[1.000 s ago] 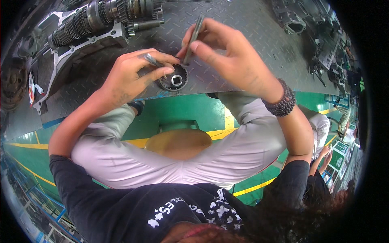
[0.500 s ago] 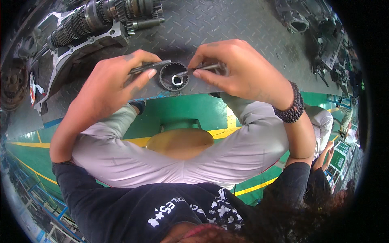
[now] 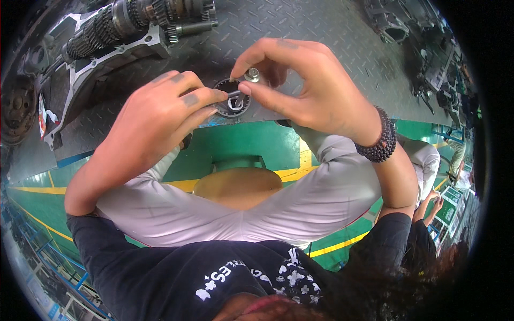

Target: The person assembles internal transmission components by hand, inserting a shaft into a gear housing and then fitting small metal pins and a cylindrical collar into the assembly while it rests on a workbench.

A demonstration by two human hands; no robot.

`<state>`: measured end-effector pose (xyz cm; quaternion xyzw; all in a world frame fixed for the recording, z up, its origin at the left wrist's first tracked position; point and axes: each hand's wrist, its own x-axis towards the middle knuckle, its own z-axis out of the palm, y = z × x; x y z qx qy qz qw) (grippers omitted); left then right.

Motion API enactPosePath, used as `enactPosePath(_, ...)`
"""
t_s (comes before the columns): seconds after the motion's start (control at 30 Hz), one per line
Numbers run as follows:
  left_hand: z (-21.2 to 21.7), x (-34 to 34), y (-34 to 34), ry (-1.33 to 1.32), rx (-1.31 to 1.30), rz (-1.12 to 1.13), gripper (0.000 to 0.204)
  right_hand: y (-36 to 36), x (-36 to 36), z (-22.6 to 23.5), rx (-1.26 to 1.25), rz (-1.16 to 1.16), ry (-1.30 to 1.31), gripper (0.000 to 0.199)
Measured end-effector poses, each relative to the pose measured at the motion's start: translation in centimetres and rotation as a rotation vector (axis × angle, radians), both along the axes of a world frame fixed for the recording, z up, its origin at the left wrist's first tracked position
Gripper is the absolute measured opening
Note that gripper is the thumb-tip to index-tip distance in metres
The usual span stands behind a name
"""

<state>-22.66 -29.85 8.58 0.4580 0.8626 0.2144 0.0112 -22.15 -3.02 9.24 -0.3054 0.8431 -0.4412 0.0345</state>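
Observation:
My left hand (image 3: pixel 155 109) is closed, its fingertips pinching a short dark rod (image 3: pixel 235 94) that lies across a round ring. This dark ring (image 3: pixel 246 108) has teeth around its rim and rests at the table's near edge. Inside it sits a silver piece with a square hole (image 3: pixel 234 104), partly covered by the rod. My right hand (image 3: pixel 313 88) is curled above the ring, its thumb tip at the rod's right end. Among its fingers shows the silver hexagonal head of a bolt (image 3: pixel 252 75); the shank is hidden.
An open gearbox housing (image 3: pixel 144 47) with a gear shaft (image 3: pixel 101 33) lies at the far left of the patterned metal table (image 3: pixel 257 27). Metal castings (image 3: pixel 393 29) stand at the far right. Below the edge is a round stool (image 3: pixel 238 187). Another person's hands (image 3: pixel 436 203) show at right.
My left hand has moved right, bringing the rod over the ring. My right hand has shifted up and left and turned, so the bolt's head now faces up.

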Motion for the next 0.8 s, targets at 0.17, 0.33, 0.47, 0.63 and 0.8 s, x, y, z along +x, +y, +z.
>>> enactPosePath(0.17,0.7,-0.1,-0.2,0.056,-0.023,-0.061,0.028,0.2,-0.2,-0.7,0.031,0.054,0.004,0.015)
enactPosePath(0.33,-0.2,-0.3,0.4,0.025,0.128,-0.043,0.021,-0.1,-0.2,-0.9,0.024,0.062,0.056,0.014)
enactPosePath(0.47,-0.7,-0.5,0.8,0.089,0.176,-0.065,0.023,0.1,-0.2,-0.8,0.031,0.064,0.042,0.014)
enactPosePath(0.63,0.0,-0.5,0.5,0.254,0.365,-0.062,0.036,0.3,-0.5,-0.6,-0.003,0.003,-0.003,0.016)
enactPosePath(0.8,-0.7,-1.0,1.0,0.18,0.353,-0.093,0.034,0.3,-0.4,-1.0,-0.026,0.023,-0.032,0.017)
